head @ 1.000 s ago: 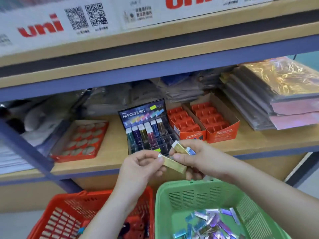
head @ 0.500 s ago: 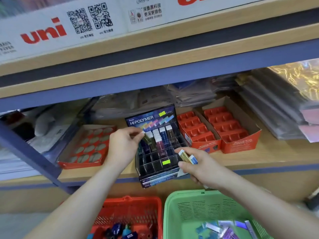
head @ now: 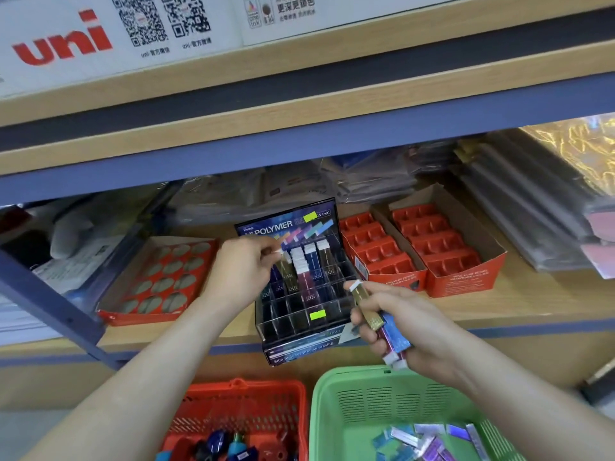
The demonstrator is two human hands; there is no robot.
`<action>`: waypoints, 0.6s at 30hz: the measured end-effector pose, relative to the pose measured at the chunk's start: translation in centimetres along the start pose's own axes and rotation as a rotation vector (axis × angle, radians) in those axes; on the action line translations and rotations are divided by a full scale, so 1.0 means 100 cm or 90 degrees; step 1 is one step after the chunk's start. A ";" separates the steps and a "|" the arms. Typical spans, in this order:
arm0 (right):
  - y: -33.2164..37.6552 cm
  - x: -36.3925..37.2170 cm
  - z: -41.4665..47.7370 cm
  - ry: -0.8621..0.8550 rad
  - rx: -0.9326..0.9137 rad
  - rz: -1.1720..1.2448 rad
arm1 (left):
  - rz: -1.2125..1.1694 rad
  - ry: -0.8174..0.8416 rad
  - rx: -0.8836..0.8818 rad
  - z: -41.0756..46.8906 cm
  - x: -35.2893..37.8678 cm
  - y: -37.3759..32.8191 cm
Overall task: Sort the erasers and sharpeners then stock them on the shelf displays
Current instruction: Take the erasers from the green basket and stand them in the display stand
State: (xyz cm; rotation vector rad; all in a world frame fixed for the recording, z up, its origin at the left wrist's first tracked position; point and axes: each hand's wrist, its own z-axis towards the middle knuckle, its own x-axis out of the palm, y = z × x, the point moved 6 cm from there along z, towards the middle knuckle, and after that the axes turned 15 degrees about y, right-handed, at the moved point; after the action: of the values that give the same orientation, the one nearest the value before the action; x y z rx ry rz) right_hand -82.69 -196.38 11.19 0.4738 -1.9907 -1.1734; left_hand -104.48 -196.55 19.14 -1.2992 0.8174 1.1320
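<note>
Though the sorting looked mostly done, the stocking had hardly begun. The shelf [head: 519, 311] carried a red tray [head: 159, 281] with round holes at the left and two red cartons [head: 446, 251] with square cells at the right, and all three looked unfilled. Below the shelf edge stood two baskets. The green basket [head: 327, 410] held a loose heap of erasers [head: 429, 437], and the red basket [head: 246, 392] held sharpeners [head: 216, 440], none of which had yet reached the shelf. Between the tray and the cartons stood the clear display [head: 299, 316]. Only its back row held upright erasers, while the nearer cells stood vacant, so most of the job looked to be ahead.

The left hand [head: 243, 271] pinched a gold eraser [head: 287, 267] by its top, at the back row of the display. The right hand [head: 412, 327], just in front of the display and above the green basket, gripped a bundle [head: 382, 322] of erasers: gold, blue and dark red.

A white sign [head: 63, 44] above the shelf read "uni" in red beside two QR codes, with Chinese print too small to read. The display's header read "HI-POLYMER" with "N-PVC" at its right. Its front strip read "Slim body for" and "erasing", with the word between blurred.
</note>
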 end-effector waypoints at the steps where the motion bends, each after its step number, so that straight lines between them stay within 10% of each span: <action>1: 0.002 0.001 -0.002 0.013 -0.009 -0.002 | 0.014 0.004 0.008 -0.001 0.002 0.000; 11: 0.011 0.004 -0.016 -0.009 -0.058 -0.036 | 0.023 -0.047 0.007 -0.005 0.024 -0.008; 18: 0.014 0.013 -0.016 0.023 -0.058 -0.138 | -0.492 0.091 -0.011 -0.046 0.022 -0.059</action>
State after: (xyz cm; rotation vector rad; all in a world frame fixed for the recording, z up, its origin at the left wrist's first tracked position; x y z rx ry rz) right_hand -82.23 -197.45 13.44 0.6713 -1.8809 -1.3722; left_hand -97.65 -200.20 18.20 -1.5293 0.3367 0.4325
